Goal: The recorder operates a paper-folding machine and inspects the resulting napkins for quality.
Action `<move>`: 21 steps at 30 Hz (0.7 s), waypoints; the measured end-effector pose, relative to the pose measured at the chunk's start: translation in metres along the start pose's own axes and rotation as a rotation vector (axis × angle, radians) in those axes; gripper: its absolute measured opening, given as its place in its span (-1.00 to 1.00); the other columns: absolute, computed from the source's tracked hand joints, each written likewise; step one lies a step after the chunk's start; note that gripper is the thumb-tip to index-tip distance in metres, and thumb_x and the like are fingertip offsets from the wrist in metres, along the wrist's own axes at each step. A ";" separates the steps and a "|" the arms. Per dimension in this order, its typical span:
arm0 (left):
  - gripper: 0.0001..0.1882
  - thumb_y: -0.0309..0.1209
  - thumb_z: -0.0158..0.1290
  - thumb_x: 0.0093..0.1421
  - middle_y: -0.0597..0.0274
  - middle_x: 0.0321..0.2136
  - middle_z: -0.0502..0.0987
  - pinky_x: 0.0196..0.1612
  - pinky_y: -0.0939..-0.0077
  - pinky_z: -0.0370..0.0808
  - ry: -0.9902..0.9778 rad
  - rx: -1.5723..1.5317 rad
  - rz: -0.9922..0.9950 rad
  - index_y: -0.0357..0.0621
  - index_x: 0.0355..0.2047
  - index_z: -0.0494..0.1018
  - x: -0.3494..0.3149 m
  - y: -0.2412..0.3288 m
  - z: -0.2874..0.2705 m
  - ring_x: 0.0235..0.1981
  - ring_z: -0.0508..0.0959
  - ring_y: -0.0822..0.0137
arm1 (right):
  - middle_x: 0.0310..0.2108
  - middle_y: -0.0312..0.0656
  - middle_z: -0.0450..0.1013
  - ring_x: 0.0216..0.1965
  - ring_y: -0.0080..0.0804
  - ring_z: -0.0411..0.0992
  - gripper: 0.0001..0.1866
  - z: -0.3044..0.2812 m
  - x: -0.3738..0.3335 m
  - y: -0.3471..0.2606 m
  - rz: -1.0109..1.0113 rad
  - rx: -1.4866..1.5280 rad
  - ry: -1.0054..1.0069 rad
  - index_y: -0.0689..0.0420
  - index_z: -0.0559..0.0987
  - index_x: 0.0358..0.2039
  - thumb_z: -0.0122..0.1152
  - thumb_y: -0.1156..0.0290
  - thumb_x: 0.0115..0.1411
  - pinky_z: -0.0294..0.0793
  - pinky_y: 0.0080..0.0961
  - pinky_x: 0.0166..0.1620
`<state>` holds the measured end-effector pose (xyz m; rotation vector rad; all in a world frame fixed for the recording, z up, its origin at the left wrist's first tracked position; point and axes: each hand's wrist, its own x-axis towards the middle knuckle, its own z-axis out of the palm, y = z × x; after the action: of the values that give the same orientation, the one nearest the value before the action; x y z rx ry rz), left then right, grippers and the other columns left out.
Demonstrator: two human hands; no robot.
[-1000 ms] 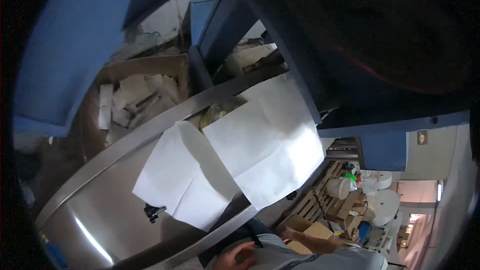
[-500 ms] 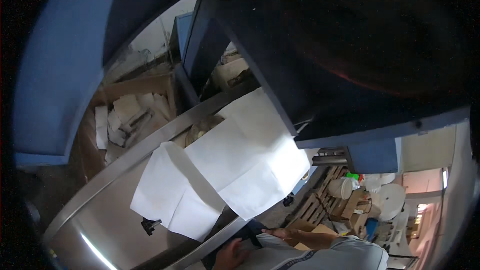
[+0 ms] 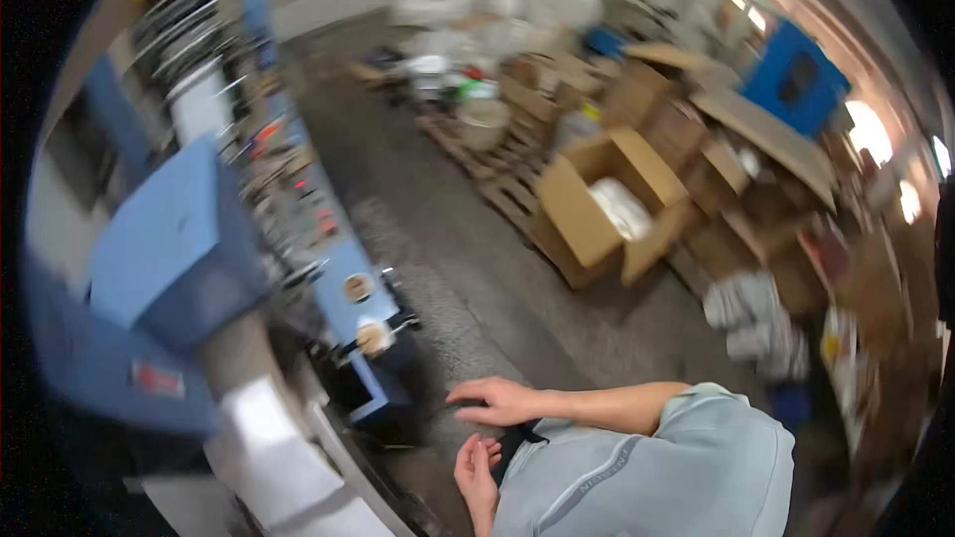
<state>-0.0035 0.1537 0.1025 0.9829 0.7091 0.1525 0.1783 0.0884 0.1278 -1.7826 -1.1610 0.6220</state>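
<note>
My right hand reaches out in front of my waist, fingers stretched and thumb apart, holding nothing. Just below it is my left hand, palm side partly showing, fingers loosely bent and nothing visible in them. Both hands are apart from the machine. White paper sheets lie on the machine's tray at the lower left, left of my hands. The blue machine stands along the left, its long blue side ledge carrying two small round tan items. Motion smears much of the picture.
Across the grey floor, an open cardboard box stands beside a wooden pallet with white buckets. More cardboard, a blue plastic crate and a bundle of white material crowd the right side.
My view has swung right, from the paper sheets and dark machine cover to the floor and boxes. The paper now sits at the lower left. Both hands show more fully.
</note>
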 end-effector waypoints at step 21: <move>-0.58 -0.33 0.15 0.17 0.10 -0.39 0.60 -0.27 0.52 0.50 -0.797 1.280 0.156 -0.40 -0.06 0.44 -0.024 -0.267 0.305 -0.38 0.55 0.41 | -0.51 -0.20 0.54 -0.40 -0.39 0.51 -0.83 -0.036 -0.712 0.220 1.091 0.234 1.043 0.03 0.61 -0.50 0.02 0.48 0.03 0.46 -0.37 -0.33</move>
<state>0.1140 -0.2237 0.0069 2.1341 -0.1129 -0.6203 -0.0035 -0.6023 -0.0891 -1.9930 0.6162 0.2709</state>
